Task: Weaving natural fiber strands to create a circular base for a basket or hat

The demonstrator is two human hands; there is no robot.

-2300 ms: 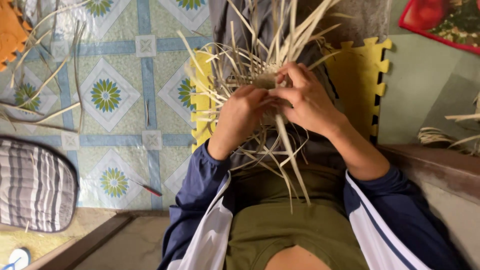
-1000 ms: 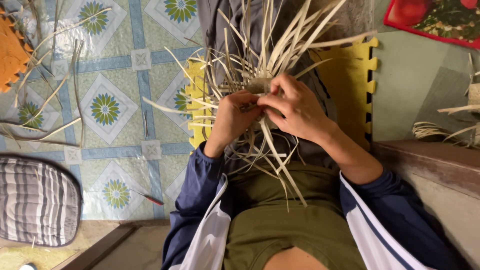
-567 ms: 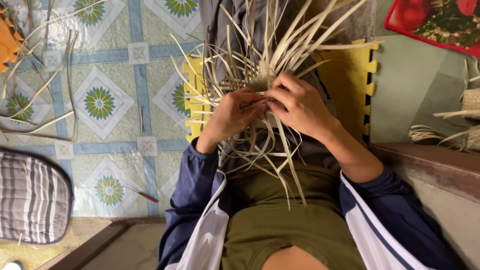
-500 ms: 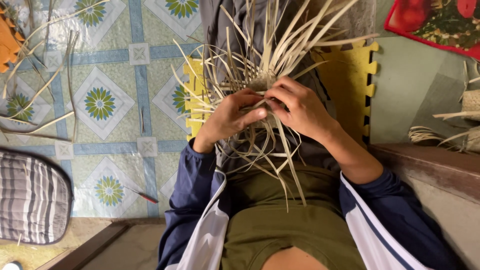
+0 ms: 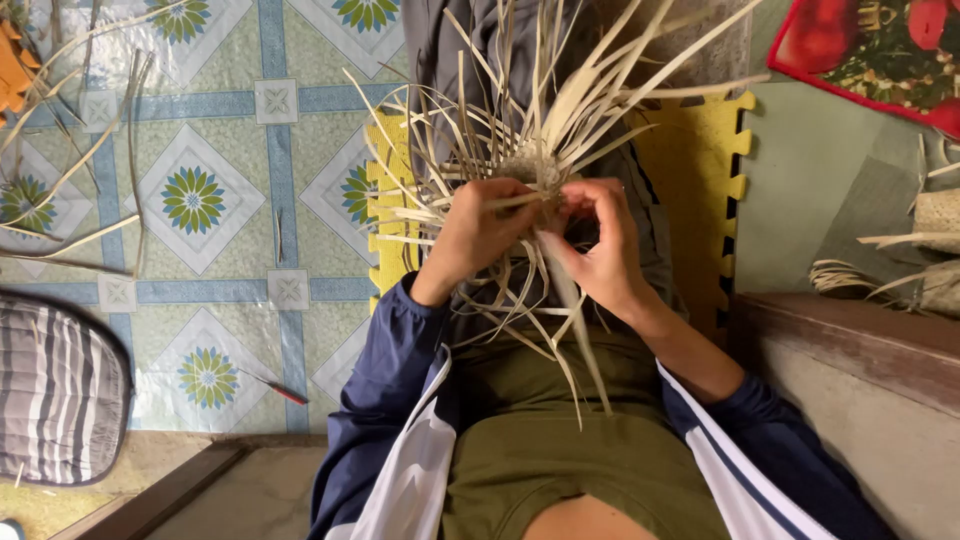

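We hold a half-woven bundle of pale straw strips (image 5: 535,165) above our lap, over the yellow foam mat (image 5: 700,170). Our left hand (image 5: 480,235) grips several strips; our right hand (image 5: 600,245) pinches one strip beside it. Loose strips (image 5: 70,190) lie on the patterned floor's left edge.

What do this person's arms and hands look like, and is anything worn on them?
Both hands are bare: no gloves, rings or watch show on the left hand or the right hand. Each arm wears a dark navy sleeve, left sleeve and right sleeve, pushed up the forearm, above white jacket panels. The fingers are uncovered.
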